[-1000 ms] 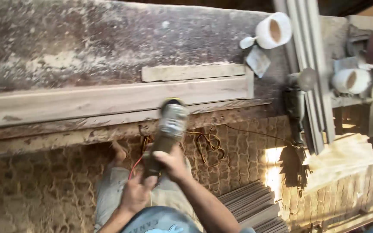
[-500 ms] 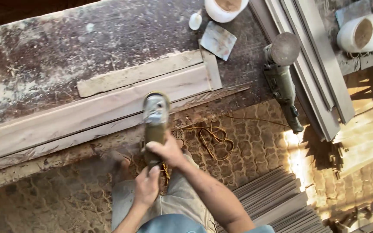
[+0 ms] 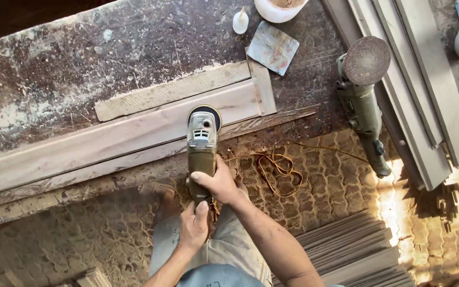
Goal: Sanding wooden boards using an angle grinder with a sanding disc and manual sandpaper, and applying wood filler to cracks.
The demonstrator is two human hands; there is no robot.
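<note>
Right hand: wrapped tight around the green angle grinder, by the middle of its body.
Left hand: closed on the grinder's tail end, just behind the right hand.
Grinder disc: pressed flat on the long wooden board, ahead of both hands.
Second grinder: laid on the workbench, well off to the right.

Two grinders: one on the long plank, one lying on the worktop. Two hands: left, right. One metal square. One white cup. One small white bottle. One orange cord.
</note>
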